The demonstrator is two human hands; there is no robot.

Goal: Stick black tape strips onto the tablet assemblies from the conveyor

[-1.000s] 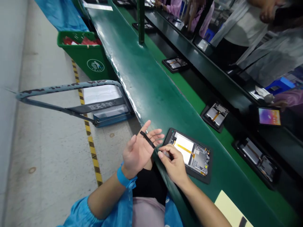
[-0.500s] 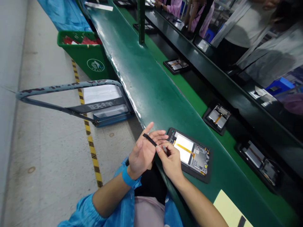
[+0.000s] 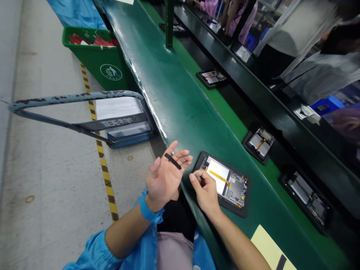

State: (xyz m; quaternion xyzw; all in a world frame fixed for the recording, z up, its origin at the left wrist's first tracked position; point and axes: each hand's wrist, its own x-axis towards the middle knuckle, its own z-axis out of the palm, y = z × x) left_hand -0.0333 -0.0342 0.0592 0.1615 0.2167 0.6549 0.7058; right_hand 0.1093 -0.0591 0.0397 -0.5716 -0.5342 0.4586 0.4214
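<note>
strip (image 3: 172, 161), black, lies across the left hand (image 3: 163, 183), spread open; the right hand (image 3: 206, 191) curls near the opened tablet (image 3: 216, 169) on the counter (image 3: 174, 105), grasping what, i cannot tell. tilting the left palm could drop the ungripped strip.

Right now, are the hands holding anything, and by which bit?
A black strip lies across the open left hand, ungripped. The right hand may be pinching something small; I can't tell.
</note>
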